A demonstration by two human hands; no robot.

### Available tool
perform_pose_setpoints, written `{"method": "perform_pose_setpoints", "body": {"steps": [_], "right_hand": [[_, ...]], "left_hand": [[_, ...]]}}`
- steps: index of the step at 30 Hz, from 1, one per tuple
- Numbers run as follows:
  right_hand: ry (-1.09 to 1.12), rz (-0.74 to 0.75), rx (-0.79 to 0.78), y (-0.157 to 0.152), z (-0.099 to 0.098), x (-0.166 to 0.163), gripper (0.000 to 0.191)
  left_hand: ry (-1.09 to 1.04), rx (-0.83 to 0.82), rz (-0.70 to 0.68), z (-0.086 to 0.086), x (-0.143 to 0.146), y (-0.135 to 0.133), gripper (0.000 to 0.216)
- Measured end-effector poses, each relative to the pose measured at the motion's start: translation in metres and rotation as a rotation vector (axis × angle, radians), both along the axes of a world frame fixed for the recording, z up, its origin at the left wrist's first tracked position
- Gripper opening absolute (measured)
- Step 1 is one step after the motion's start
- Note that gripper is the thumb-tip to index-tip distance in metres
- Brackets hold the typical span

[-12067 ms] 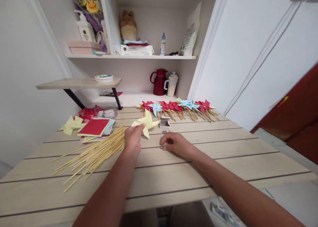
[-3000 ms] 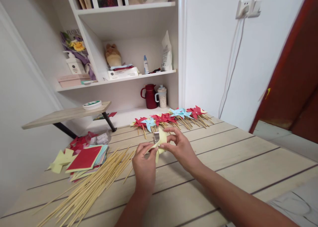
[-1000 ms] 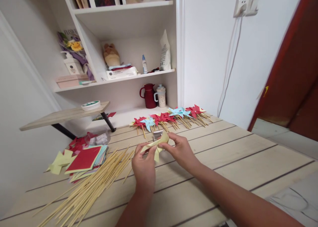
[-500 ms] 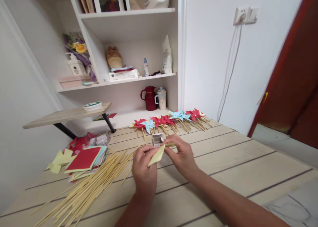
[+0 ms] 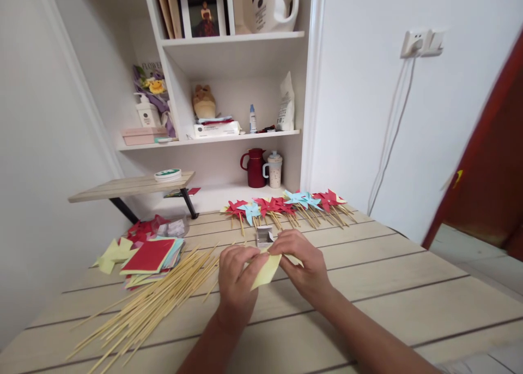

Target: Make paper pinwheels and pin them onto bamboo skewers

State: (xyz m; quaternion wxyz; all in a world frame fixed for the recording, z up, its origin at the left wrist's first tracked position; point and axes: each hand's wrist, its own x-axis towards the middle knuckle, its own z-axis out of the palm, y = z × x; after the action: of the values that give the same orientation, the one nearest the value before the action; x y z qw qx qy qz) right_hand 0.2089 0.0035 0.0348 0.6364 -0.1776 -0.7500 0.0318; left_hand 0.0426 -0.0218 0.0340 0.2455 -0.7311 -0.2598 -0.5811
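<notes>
A piece of yellow paper (image 5: 266,271) is held between my two hands above the table. My left hand (image 5: 239,276) pinches its left side with thumb and fingers. My right hand (image 5: 302,262) grips the upper right part, and a bit of yellow paper shows past its thumb. The fingers hide much of the paper, so its full shape cannot be made out. Just beyond the hands stands a small open box (image 5: 265,236). Behind it lies a row of red, blue and yellow paper pinwheels (image 5: 273,205) on sticks.
Many thin wooden sticks (image 5: 159,303) lie spread left of my hands. Past them are stacked coloured paper squares (image 5: 149,255) and a yellow paper pinwheel shape (image 5: 115,254). A small raised shelf (image 5: 131,187) stands at the back left. A red jug (image 5: 255,168) and a cup (image 5: 275,170) stand behind.
The view has shifted, so the scene sits further right and slightly lower. My right hand has come closer to my left, and more of the yellow paper faces me.
</notes>
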Motion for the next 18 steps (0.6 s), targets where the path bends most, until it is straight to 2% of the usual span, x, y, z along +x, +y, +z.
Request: {"method": "perform_pose_setpoints", "body": {"steps": [7, 13, 18], "right_hand": [[-0.050, -0.032, -0.012, 0.0006, -0.0013, 0.0022, 0.023], [-0.061, -0.024, -0.006, 0.0027, -0.0026, 0.0018, 0.022], [-0.019, 0.003, -0.111, 0.0055, -0.0051, 0.0051, 0.016]], "left_hand": [[-0.009, -0.078, 0.053, -0.0063, -0.0047, 0.0054, 0.024], [-0.034, -0.118, 0.031, -0.0062, -0.0011, 0.0035, 0.021], [-0.037, -0.225, 0.016, -0.0079, 0.0001, 0.0020, 0.019]]}}
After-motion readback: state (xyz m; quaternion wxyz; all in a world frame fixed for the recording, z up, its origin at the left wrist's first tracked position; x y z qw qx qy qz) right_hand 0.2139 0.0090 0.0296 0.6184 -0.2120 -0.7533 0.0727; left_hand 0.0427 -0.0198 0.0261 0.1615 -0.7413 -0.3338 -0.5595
